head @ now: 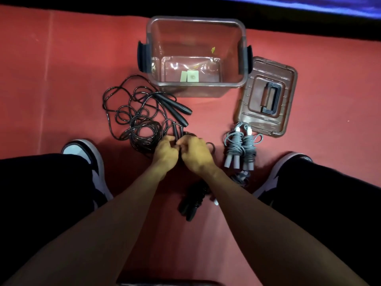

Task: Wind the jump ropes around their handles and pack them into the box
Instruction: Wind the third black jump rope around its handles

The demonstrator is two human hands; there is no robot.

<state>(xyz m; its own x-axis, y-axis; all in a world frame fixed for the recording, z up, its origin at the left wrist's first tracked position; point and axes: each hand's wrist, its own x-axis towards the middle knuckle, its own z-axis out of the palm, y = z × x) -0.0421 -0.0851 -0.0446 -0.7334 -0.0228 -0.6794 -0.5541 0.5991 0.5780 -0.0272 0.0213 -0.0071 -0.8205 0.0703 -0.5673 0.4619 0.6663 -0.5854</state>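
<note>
Both hands — left hand (165, 152), right hand (195, 154) — pinch black handles (177, 131), apparently, beside the tangled black rope (132, 112); the open box (195, 56) stands beyond, lid (266, 98) and wound grey ropes (240, 147) to its right — bare floor (72, 79) left.

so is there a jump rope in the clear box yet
No, the clear box holds only small paper scraps, while the wound grey ropes and the loose black rope lie on the red floor beside it.
</note>
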